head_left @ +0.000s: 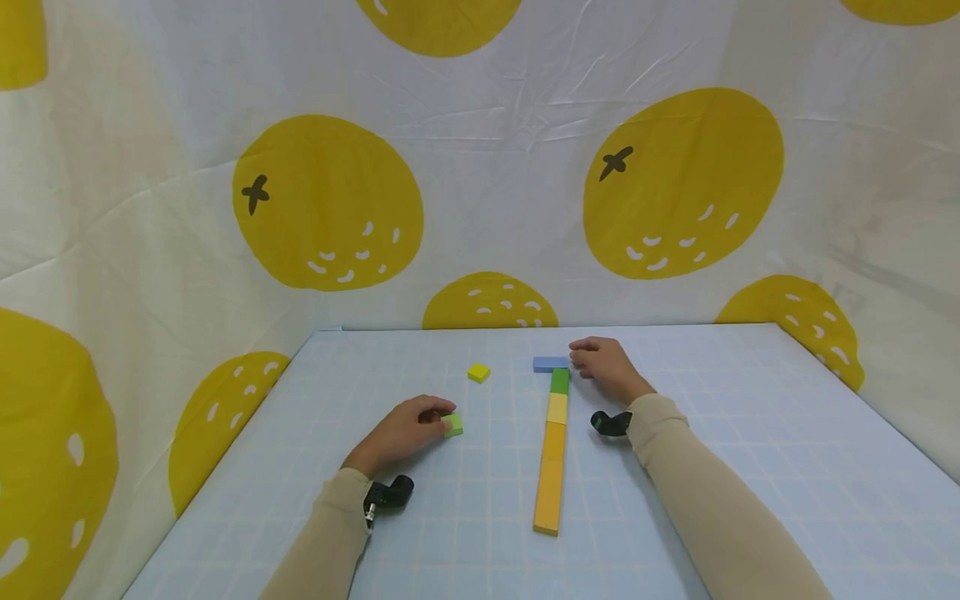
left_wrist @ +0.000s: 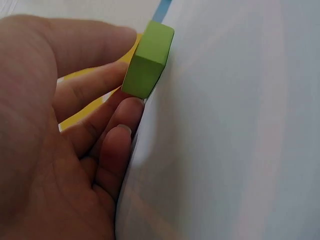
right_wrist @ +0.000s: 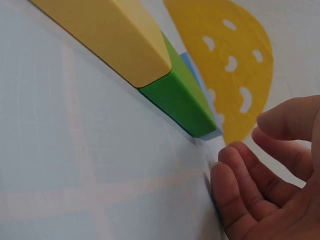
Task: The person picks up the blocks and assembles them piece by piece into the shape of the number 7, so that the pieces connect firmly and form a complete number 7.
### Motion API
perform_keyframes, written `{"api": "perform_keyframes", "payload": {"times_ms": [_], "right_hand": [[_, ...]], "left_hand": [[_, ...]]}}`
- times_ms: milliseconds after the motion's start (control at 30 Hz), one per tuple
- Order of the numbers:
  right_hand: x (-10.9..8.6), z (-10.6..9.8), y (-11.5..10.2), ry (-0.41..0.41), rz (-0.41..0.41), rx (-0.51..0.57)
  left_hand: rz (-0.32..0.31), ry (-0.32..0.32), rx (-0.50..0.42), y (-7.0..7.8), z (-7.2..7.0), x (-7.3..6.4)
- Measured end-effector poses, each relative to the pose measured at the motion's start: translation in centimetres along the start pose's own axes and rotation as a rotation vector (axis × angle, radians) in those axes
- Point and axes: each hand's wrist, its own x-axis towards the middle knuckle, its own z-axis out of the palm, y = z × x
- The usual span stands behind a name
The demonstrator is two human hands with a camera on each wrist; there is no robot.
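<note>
A light green block [left_wrist: 145,75] lies on the table at the fingertips of my left hand [head_left: 408,429], which pinches it between thumb and fingers. My right hand [head_left: 603,367] is at the right end of a blue block [head_left: 550,364], its fingers loosely bent with nothing between them. In the right wrist view, a gap shows between the fingertips [right_wrist: 225,172] and the green block [right_wrist: 182,102]. That green block forms the far part of a straight row, touching the blue block, which lies crosswise. Nearer me, the row continues with a pale yellow block [head_left: 557,408] and orange blocks [head_left: 551,479].
A small yellow block [head_left: 478,372] lies apart, between the left hand and the blue block. The table [head_left: 480,517] has a pale blue checked cover. Behind it hangs a white cloth [head_left: 510,200] printed with large yellow fruit shapes.
</note>
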Motion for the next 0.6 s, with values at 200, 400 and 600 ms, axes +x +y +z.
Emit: {"api": "perform_keyframes", "payload": {"times_ms": [200,400,600], "right_hand": [[-1.0,-1.1,-0.3,-0.008,-0.01,0.02],[-2.0,-2.1,0.0,-0.006,-0.039,0.066],[-3.2,-3.0,0.4,0.02,-0.094,0.054]], "left_hand": [[0.02,-0.016,-0.01,0.3,-0.3,-0.2],[0.007,-0.011,-0.007,0.3,-0.1,-0.1],[0.003,-0.005,0.007,-0.1,0.0,0.0]]}}
